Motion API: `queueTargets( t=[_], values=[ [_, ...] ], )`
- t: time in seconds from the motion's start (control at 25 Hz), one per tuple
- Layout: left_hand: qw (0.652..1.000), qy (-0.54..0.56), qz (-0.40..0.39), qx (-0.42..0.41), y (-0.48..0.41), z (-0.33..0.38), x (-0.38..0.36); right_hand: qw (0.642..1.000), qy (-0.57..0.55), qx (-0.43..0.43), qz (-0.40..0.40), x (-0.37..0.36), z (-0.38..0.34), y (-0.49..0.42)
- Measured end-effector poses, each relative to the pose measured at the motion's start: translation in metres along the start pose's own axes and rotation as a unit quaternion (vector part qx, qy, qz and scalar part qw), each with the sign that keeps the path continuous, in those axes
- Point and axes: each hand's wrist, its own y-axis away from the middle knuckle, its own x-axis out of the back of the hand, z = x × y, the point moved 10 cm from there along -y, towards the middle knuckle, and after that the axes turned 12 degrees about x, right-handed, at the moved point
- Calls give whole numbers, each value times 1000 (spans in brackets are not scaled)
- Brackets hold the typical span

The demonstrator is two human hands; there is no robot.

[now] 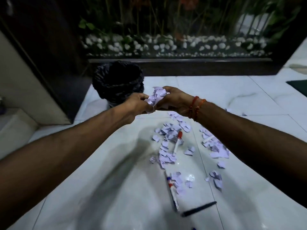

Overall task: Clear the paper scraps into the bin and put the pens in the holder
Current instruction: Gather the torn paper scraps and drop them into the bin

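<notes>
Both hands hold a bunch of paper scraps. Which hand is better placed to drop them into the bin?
Probably the left. The left hand is next to the bin, which stands left of the held scraps; the right hand is on their far side and would reach across.

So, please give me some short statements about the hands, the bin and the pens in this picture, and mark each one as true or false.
1. The left hand and the right hand together hold a bundle of pale lilac paper scraps. True.
2. The round black bin with a black bag liner lies tipped on its side. False: it stands upright.
3. The white marker with a red cap lies among loose scraps on the white tiled floor. True.
4. The slim black pen stands in a holder. False: it lies on the floor, and no holder is in view.
</notes>
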Motion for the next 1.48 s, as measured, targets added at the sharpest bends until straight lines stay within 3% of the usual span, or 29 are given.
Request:
queueTargets(
  t=[0.36, 0.52, 0.64, 0.72, 0.8, 0.92, 1.12, 1.24, 1.36, 1.48],
  values=[
    [983, 174, 58, -5, -63, 48, 91, 998, -38, 47, 7, -54, -55, -124],
    [971, 214, 105, 8, -100, 53, 132, 996, -41, 47, 67, -57, -52, -174],
    [967, 186, 175, 1, -112, 53, 154, 994, 103, 13, 40, -63, -35, -192],
    [954, 206, 218, -16, -112, 50, 159, 974, 209, 16, 86, -50, -37, -194],
    [951, 217, 219, -26, -114, 46, 155, 959, 244, 30, 143, -38, -44, -187],
    [948, 233, 211, -50, -105, 49, 143, 953, 256, 36, 161, -28, -51, -161],
    [941, 221, 248, -58, -62, 26, 109, 955, 261, 66, 123, -20, -47, -104],
    [957, 184, 221, -46, -46, -4, 73, 955, 274, 53, 101, -2, -22, -59],
    [979, 91, 183, -23, -40, -42, 30, 935, 353, 7, 28, 11, 18, -11],
    [989, 26, 144, 32, -41, -86, -3, 943, 331, -28, 14, 28, 56, 23]
  ],
)
